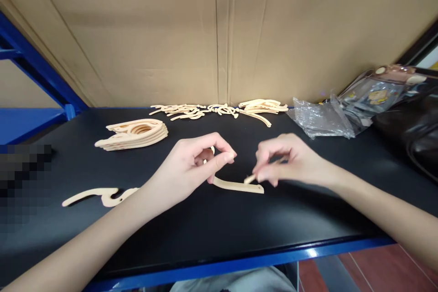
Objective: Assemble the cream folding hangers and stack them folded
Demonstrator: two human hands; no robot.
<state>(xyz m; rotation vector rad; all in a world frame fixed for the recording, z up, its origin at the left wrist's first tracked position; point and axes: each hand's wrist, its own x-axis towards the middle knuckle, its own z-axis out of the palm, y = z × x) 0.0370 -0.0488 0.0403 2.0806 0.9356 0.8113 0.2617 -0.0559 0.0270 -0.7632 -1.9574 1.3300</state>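
My left hand (191, 166) is closed around one end of a long curved wooden piece (237, 185), which rests on the black tabletop (219, 228). My right hand (289, 162) pinches a small thin wooden piece (251, 177) and holds its tip against the far end of the curved piece. Both hands are over the middle of the table.
A stack of rounded wooden cutouts (134, 133) lies back left. Several loose wooden strips (219, 110) lie along the cardboard wall. One flat wavy piece (99, 196) lies front left. Clear plastic bags (320, 118) and a dark bag (410, 132) sit at the right. A blue edge (239, 262) borders the table.
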